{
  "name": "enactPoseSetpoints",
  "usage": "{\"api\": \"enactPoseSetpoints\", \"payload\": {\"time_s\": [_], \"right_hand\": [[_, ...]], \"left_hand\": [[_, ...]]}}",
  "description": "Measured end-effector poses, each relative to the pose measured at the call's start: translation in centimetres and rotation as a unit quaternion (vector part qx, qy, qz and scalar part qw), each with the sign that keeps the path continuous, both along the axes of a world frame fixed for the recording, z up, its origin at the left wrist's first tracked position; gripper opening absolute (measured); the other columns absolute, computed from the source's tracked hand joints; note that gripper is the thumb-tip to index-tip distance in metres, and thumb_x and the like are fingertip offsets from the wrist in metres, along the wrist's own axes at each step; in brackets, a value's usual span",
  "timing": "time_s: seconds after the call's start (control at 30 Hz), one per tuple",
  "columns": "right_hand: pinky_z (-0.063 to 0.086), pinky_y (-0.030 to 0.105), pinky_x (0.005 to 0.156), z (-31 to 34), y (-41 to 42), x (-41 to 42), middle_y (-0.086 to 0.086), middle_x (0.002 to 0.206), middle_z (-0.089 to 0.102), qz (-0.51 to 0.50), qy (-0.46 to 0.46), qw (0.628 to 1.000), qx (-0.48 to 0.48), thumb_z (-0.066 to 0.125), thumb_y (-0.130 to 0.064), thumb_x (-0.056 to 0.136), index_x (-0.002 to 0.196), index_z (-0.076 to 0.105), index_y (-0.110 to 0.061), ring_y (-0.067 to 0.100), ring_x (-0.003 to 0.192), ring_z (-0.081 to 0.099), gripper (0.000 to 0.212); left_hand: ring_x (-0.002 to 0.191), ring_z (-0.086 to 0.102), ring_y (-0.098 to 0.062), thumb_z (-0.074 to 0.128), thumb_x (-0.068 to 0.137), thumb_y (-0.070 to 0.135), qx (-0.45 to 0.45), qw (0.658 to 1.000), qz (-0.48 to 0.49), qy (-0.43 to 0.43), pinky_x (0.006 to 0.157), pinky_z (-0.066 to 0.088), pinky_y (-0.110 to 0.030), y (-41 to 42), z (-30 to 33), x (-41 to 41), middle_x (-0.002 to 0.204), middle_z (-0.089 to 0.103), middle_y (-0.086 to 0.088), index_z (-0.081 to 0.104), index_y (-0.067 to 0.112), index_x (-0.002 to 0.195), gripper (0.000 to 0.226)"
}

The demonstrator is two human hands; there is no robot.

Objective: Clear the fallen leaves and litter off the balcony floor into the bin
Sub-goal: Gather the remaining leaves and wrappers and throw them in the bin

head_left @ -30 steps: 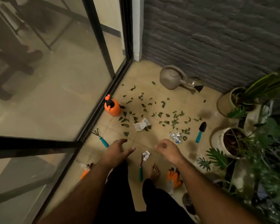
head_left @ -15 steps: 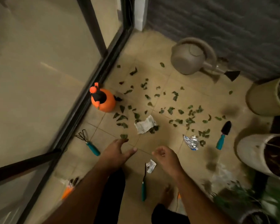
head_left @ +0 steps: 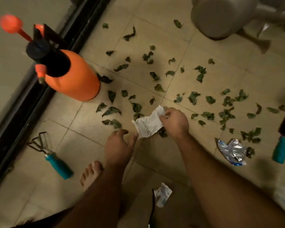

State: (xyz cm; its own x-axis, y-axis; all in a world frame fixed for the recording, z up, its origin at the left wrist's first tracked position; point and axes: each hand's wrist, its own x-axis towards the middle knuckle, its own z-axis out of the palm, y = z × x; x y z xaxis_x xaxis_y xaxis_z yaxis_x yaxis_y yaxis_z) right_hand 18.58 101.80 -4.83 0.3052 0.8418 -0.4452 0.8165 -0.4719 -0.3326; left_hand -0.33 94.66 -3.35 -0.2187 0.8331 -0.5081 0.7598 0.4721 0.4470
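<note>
Several small green leaves (head_left: 193, 97) lie scattered over the beige tiled floor (head_left: 92, 145). A crumpled white paper (head_left: 147, 125) lies among them, and my right hand (head_left: 174, 121) pinches its upper right corner. My left hand (head_left: 119, 145) hovers just left of the paper's lower edge, fingers apart, holding nothing. A crushed silver and blue wrapper (head_left: 232, 152) lies to the right. A smaller white scrap (head_left: 162, 194) lies between my forearms. No bin is in view.
An orange pump sprayer (head_left: 72, 78) stands at the left by the black door track (head_left: 23, 102). A teal-handled hand rake (head_left: 51, 155) lies lower left, a teal-handled trowel (head_left: 284, 140) at the right. A grey watering can (head_left: 220, 17) sits top right. My bare foot (head_left: 90, 175) rests below my left hand.
The camera has dropped close to the floor. My right hand has reached forward and taken hold of the white paper; my left hand has moved up beside it.
</note>
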Motion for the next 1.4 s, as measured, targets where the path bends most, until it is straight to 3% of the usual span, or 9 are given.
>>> {"api": "enactPoseSetpoints", "payload": {"time_s": [0.2, 0.33, 0.5, 0.67, 0.83, 0.9, 1.07, 1.23, 1.4], "right_hand": [[0.047, 0.028, 0.076, -4.9, 3.2, 0.3, 0.004, 0.111, 0.07, 0.05, -0.046, 0.997, -0.031, 0.063, -0.041, 0.089, 0.113, 0.071, -0.02, 0.022, 0.1, 0.064, 0.033], [0.051, 0.031, 0.071, -3.8, 5.1, 1.4, 0.002, 0.087, 0.072, -0.028, 0.096, 0.994, 0.046, 0.067, -0.025, 0.087, 0.086, 0.074, -0.018, 0.016, 0.078, 0.064, 0.01], [0.045, 0.028, 0.06, 0.4, 6.5, 5.5, -0.002, 0.063, 0.057, -0.026, 0.236, 0.966, 0.106, 0.068, -0.016, 0.083, 0.069, 0.066, -0.013, 0.012, 0.06, 0.052, 0.015], [0.04, 0.022, 0.05, 3.8, 3.8, 10.3, -0.003, 0.067, 0.059, 0.155, 0.259, 0.939, -0.162, 0.067, -0.013, 0.089, 0.079, 0.068, -0.016, 0.01, 0.056, 0.05, 0.01], [0.045, 0.02, 0.053, 1.2, -0.2, 11.8, -0.005, 0.076, 0.067, 0.174, 0.148, 0.893, -0.388, 0.079, -0.024, 0.082, 0.093, 0.069, -0.02, 0.009, 0.066, 0.059, 0.015], [0.044, 0.019, 0.051, 0.4, -1.0, 11.8, -0.002, 0.075, 0.065, 0.128, 0.152, 0.917, -0.345, 0.08, -0.027, 0.082, 0.097, 0.068, -0.018, 0.009, 0.062, 0.057, 0.022], [0.04, 0.025, 0.061, -2.0, -0.9, 9.3, 0.002, 0.08, 0.067, 0.04, 0.149, 0.987, -0.034, 0.074, -0.039, 0.086, 0.083, 0.065, -0.013, 0.013, 0.071, 0.058, 0.028], [0.033, 0.025, 0.055, -4.2, -1.2, 5.2, -0.003, 0.082, 0.06, 0.089, 0.018, 0.995, -0.047, 0.069, -0.055, 0.083, 0.092, 0.058, -0.02, 0.016, 0.079, 0.057, 0.037], [0.056, 0.032, 0.068, -5.0, -2.1, 4.0, 0.001, 0.089, 0.067, 0.039, 0.001, 0.998, -0.052, 0.072, -0.023, 0.084, 0.093, 0.065, -0.017, 0.019, 0.084, 0.063, 0.013]], "left_hand": [[0.1, 0.06, -0.015, 0.043, 0.086, 0.071, 0.097, 0.993, 0.056, -0.029, 0.081, 0.056, -0.039, 2.3, -4.7, 3.1, 0.113, 0.065, 0.0, 0.064, 0.02, 0.116, 0.063], [0.091, 0.06, -0.014, 0.033, 0.09, 0.069, 0.144, 0.978, 0.142, -0.058, 0.075, 0.053, -0.035, 2.9, -5.4, 4.5, 0.101, 0.065, 0.002, 0.065, 0.019, 0.107, 0.062], [0.076, 0.055, -0.015, 0.029, 0.098, 0.057, 0.168, 0.962, 0.201, -0.071, 0.06, 0.035, -0.027, 3.4, -5.2, 5.4, 0.084, 0.057, 0.0, 0.058, 0.017, 0.087, 0.051], [0.081, 0.057, -0.018, 0.038, 0.1, 0.051, 0.167, 0.965, 0.186, -0.077, 0.065, 0.042, -0.03, 3.5, -6.4, 5.5, 0.089, 0.061, -0.002, 0.06, 0.017, 0.09, 0.041], [0.099, 0.056, -0.015, 0.061, 0.09, 0.05, 0.083, 0.994, -0.013, -0.066, 0.083, 0.052, -0.035, 2.2, -7.6, 7.0, 0.113, 0.056, 0.003, 0.058, 0.024, 0.121, 0.041], [0.103, 0.054, -0.016, 0.067, 0.087, 0.048, 0.058, 0.995, -0.062, -0.052, 0.087, 0.052, -0.035, 1.1, -8.1, 8.1, 0.118, 0.052, 0.002, 0.054, 0.027, 0.127, 0.047], [0.1, 0.054, -0.018, 0.059, 0.094, 0.034, 0.061, 0.995, -0.075, -0.039, 0.086, 0.051, -0.034, 0.0, -8.4, 9.9, 0.116, 0.053, -0.002, 0.061, 0.021, 0.118, 0.028], [0.087, 0.053, -0.017, 0.06, 0.092, 0.024, 0.095, 0.991, 0.051, -0.08, 0.076, 0.046, -0.03, 0.0, -7.9, 9.3, 0.1, 0.053, -0.001, 0.059, 0.016, 0.1, 0.012], [0.086, 0.06, -0.019, 0.053, 0.097, 0.023, 0.082, 0.988, 0.057, -0.118, 0.074, 0.05, -0.033, -0.3, -7.6, 9.0, 0.093, 0.061, -0.002, 0.055, 0.017, 0.103, 0.009]]}}
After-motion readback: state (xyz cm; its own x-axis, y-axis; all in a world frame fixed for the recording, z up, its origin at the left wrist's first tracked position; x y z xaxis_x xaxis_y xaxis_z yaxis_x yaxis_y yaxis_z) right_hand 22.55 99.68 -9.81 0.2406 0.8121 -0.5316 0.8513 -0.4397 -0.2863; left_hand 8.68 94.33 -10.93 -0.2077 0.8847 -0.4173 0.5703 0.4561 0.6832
